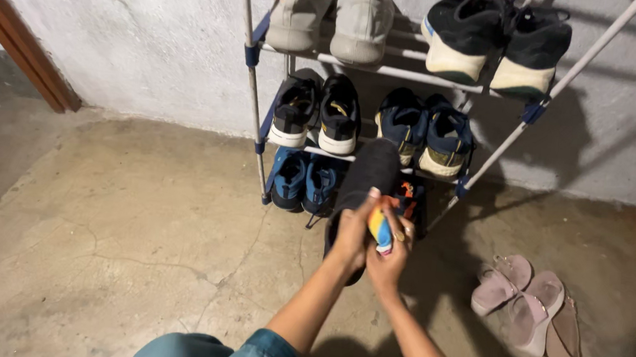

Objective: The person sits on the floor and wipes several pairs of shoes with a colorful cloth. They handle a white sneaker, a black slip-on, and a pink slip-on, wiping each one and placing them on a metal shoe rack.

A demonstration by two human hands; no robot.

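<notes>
— What fills my feed, biggest first?

— A cracked concrete floor [121,217] under a rough whitewashed wall [141,39]. Against it leans a metal tube rack [254,84] with blue joints, three tiers of sneakers: grey pair [330,11] and black pair [496,38] on top, black [315,111] and navy [426,130] in the middle, blue [304,179] at the bottom. Pink sandals [525,305] lie on the floor, well apart to the right.

— And the hands?

— Both meet just before the bottom tier. My left hand [351,237] is clasped around a black shoe [369,171], matte and smooth. Its long axis runs up and away from the grip, toe toward the rack, heel low by the wrist.

— The right?

— My right hand [391,258] grasps a small bright cloth [380,227], yellow, blue and red, soft and bunched, pressed against the shoe's right side. The cloth touches the shoe; the left hand is nearer its heel.

— Anything hidden?

— An orange-marked shoe [408,196] behind, mostly covered.
</notes>
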